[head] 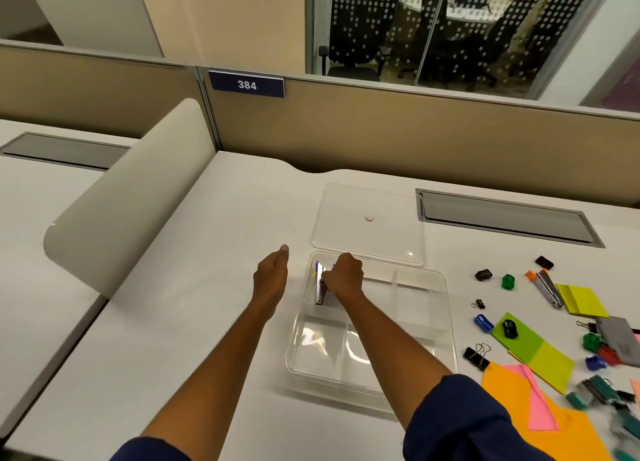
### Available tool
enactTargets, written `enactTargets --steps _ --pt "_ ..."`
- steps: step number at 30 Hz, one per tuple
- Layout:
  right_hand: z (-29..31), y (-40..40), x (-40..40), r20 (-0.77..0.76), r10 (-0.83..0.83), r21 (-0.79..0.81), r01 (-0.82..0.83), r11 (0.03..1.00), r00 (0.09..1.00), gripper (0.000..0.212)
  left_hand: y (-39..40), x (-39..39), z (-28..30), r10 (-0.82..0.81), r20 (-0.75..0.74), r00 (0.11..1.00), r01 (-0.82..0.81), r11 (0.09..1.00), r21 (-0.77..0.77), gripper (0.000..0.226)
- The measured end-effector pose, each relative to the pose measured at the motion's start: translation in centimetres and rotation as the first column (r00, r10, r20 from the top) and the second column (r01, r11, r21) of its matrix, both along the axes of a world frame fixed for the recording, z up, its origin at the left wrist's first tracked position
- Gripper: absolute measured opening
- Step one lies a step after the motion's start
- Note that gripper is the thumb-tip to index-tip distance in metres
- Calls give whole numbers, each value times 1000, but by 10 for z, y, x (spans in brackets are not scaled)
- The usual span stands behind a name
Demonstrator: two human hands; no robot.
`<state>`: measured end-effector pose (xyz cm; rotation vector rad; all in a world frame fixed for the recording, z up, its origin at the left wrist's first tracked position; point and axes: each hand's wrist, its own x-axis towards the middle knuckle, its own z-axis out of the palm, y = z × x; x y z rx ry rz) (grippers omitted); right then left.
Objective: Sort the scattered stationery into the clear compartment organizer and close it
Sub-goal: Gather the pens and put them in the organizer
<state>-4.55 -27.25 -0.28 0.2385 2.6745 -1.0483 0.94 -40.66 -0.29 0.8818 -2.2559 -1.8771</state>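
Note:
The clear compartment organizer (433,325) lies open on the white desk, its clear lid (391,225) flat behind it. My right hand (344,277) reaches into the organizer's far-left compartment, its fingers closed around a silver and purple stapler (319,284) that stands on its side there. Just left of the organizer, above the desk, my left hand (272,276) hovers loosely curled and holds nothing. Scattered stationery lies to the right: binder clips (477,356), a blue sharpener (483,323), a green sharpener (508,282), sticky notes (583,300) and coloured paper (533,353).
A grey cable hatch (505,221) is set into the desk at the back right. A beige partition (381,131) with a 384 sign runs along the far edge. A curved white divider (131,197) stands at the left. Bare desk surface (207,322) lies left of the organizer.

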Motion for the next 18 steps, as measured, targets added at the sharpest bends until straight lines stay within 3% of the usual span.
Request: enactTargets --steps 3,8,11,18 --pt "-1 -1 -2 8 5 11 -5 1000 1000 17 -2 -1 0 -26 4 1000 26 1000 -13 32" --pt "7 12 -10 17 0 -13 0 1000 1000 7 9 -11 10 -45 -15 999 45 999 -8 64" --pt "20 41 -14 -111 -79 -24 77 997 991 27 28 -22 20 -134 -30 991 130 985 -113 67" --pt "35 172 -19 -384 -187 -11 198 980 904 35 112 -48 30 -362 -94 928 316 893 -321 69"
